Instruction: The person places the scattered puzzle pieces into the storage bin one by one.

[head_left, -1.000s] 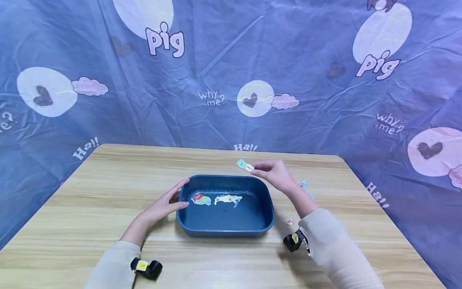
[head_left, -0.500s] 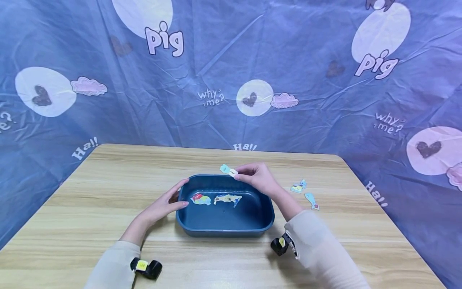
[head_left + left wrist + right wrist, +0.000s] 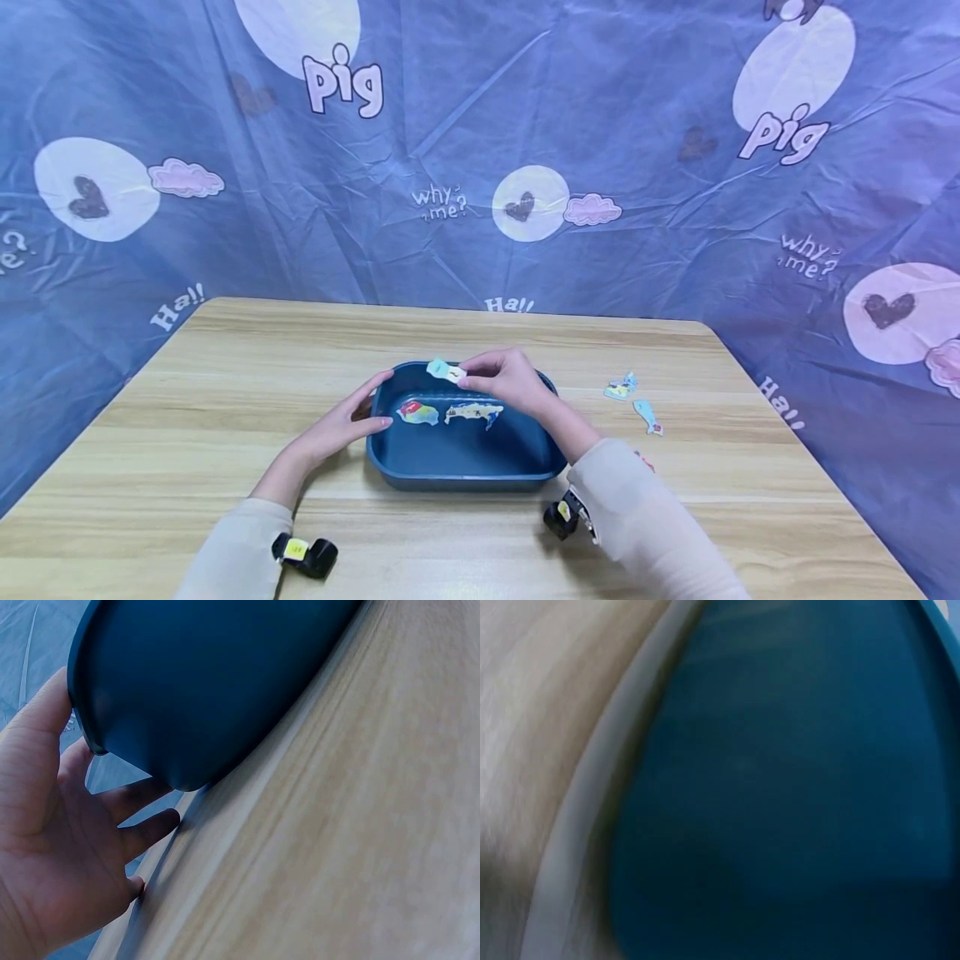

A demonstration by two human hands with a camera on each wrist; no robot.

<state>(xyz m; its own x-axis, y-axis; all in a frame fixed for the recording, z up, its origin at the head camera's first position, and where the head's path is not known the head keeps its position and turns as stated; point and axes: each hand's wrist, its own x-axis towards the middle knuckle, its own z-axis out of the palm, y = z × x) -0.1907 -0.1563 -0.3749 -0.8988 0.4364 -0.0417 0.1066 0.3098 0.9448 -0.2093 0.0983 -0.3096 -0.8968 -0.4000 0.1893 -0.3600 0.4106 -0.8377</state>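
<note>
A dark blue plastic bin (image 3: pixel 468 454) stands on the table. My left hand (image 3: pixel 335 432) holds its left end, thumb at the rim and fingers spread along the outer wall, as the left wrist view shows. Over the bin's back edge, my right hand (image 3: pixel 504 379) pinches a small flat light-blue and white cutout (image 3: pixel 446 371) between thumb and fingers. Inside the bin lie a red, yellow and blue flat cutout (image 3: pixel 417 413) and a longer cream and blue one (image 3: pixel 473 413). The blurred right wrist view holds only the bin and table, not the hand.
To the right of the bin lie a blue and yellow cutout (image 3: pixel 621 387), a light-blue one (image 3: pixel 647 416) and a reddish piece (image 3: pixel 643 459) partly behind my right sleeve. A printed blue cloth (image 3: pixel 442 125) hangs behind the wooden table (image 3: pixel 247 358).
My right hand has moved left and down with the light-blue and white cutout, from behind the bin's right part to over its back edge. The left hand stays put.
</note>
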